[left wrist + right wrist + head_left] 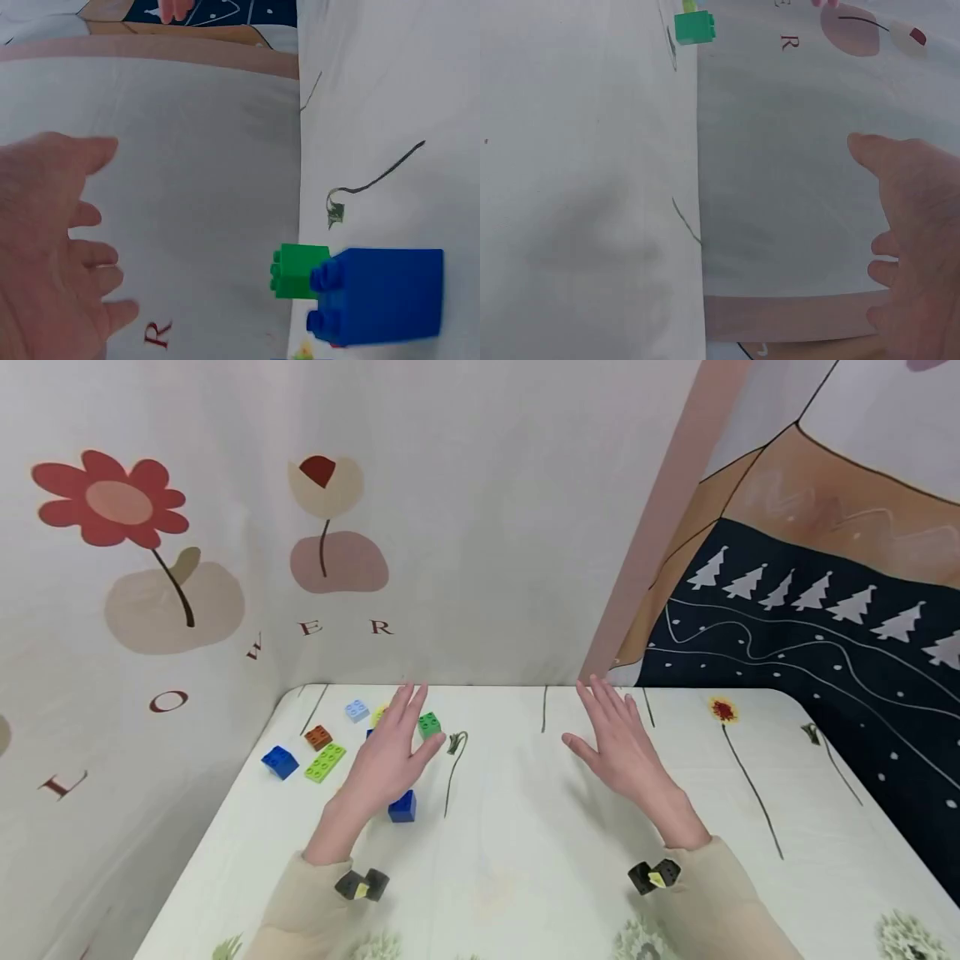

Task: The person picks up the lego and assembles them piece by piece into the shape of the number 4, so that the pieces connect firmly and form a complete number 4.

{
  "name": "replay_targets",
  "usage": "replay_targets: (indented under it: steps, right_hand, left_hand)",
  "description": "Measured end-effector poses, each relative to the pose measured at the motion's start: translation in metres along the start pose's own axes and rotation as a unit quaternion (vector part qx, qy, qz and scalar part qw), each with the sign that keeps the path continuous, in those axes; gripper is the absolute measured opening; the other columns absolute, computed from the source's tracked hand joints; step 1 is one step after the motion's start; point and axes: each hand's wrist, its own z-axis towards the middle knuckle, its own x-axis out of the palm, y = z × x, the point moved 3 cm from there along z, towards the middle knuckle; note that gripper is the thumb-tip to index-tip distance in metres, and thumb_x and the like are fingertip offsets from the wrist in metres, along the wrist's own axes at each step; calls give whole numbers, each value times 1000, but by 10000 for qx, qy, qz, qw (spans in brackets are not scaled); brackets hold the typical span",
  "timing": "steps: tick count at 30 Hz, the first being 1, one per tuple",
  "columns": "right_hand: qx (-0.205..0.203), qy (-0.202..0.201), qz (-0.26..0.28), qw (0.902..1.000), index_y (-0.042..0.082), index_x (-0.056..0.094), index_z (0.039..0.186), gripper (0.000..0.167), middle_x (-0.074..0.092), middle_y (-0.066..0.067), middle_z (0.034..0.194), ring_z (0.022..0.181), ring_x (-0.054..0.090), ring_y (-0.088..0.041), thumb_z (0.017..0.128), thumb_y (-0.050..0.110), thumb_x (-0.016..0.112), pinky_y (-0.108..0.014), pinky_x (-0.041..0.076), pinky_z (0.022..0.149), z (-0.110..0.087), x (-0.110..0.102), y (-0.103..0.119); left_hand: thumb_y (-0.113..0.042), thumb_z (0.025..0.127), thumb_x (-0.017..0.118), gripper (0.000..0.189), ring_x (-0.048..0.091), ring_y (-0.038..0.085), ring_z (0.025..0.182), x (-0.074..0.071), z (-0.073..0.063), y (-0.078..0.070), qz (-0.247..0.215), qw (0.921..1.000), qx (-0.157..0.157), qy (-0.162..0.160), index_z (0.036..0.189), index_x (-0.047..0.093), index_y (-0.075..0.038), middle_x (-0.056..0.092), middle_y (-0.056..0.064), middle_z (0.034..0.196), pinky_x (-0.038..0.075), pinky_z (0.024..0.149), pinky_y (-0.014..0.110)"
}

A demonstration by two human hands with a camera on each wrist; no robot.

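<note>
My left hand [388, 758] hovers over the left part of the table with fingers straight and thumb spread, holding nothing. Around and beneath it lie toy building bricks: a dark blue brick [402, 807] by the wrist, a green brick [429, 724] beyond the thumb, and a lime green brick [325, 763] to its left. Farther left are a brown brick [318, 737], another blue brick [281, 762] and a light blue brick [357, 710]. A yellow brick [379, 716] is partly hidden by the fingers. My right hand [617, 745] is raised over the table's right side, fingers extended, nothing in it.
The white tablecloth [502, 827] has printed flowers and stems, including a red and yellow flower [723, 710] at right. A pale curtain [480, 527] with printed flowers and letters rises behind the table. Dark fabric [810, 635] with white trees hangs at the right.
</note>
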Motion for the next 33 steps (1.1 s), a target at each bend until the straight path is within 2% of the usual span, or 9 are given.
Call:
replay_targets:
  steps: [3, 5, 10, 16, 23, 29, 33]
  right_hand:
    - [-93, 64, 465, 9989, 2, 24, 162, 82, 22, -23, 166, 154, 17, -39, 99, 31, 69, -61, 13, 121, 2, 4, 0]
    - [-93, 119, 746, 9971, 3, 24, 162, 82, 21, -21, 167, 153, 19, -38, 99, 30, 70, -60, 18, 121, 1, 8, -1]
    - [-74, 256, 1229, 9921, 8, 24, 163, 82, 22, -16, 168, 152, 23, -38, 99, 28, 71, -61, 30, 116, 3, 17, -2]
    - [-5, 341, 1649, 9857, 7, 25, 162, 82, 25, -19, 166, 151, 26, -38, 98, 26, 72, -59, 27, 118, 8, 30, -4]
    - [152, 513, 2419, 9688, 4, 30, 160, 78, 35, -21, 161, 142, 41, -41, 97, 17, 74, -59, 37, 112, 18, 55, 0]
    - [75, 743, 2917, 9536, 7, 32, 160, 76, 40, -21, 158, 139, 46, -42, 97, 20, 74, -58, 40, 110, 29, 73, 17]
    - [-40, 914, 3268, 9407, 5, 34, 159, 74, 41, -22, 157, 139, 46, -40, 97, 20, 73, -55, 39, 112, 39, 85, 32]
  left_hand:
    - [-39, 103, 61, 81, 16, 36, 155, 0, -10, 11, -731, 9969, -267, 149, 165, 17, -10, 9, 12, 171, 31, 115, 61]
    - [-40, 103, 62, 82, 16, 37, 154, 1, -17, 19, -999, 9941, -385, 198, 165, 17, -11, 11, 12, 171, 27, 117, 61]
    - [-35, 100, 68, 82, 19, 39, 153, 2, -31, 36, -1290, 9899, -584, 90, 164, 22, -9, 19, 14, 169, 29, 116, 61]
    - [-30, 98, 72, 78, 28, 42, 149, 2, -48, 50, -1554, 9838, -888, -34, 161, 30, -12, 28, 16, 165, 38, 109, 63]
    - [-13, 93, 78, 74, 37, 43, 144, 10, -63, 58, -2231, 9694, -1019, -62, 156, 39, -7, 36, 19, 159, 41, 108, 53]
    - [-10, 90, 81, 77, 36, 42, 146, 22, -72, 61, -2364, 9655, -1078, 182, 156, 41, -13, 36, 16, 160, 41, 109, 50]
    - [-10, 90, 80, 75, 34, 38, 148, 27, -77, 60, -2739, 9536, -1221, 273, 155, 42, -11, 37, 13, 161, 39, 111, 47]
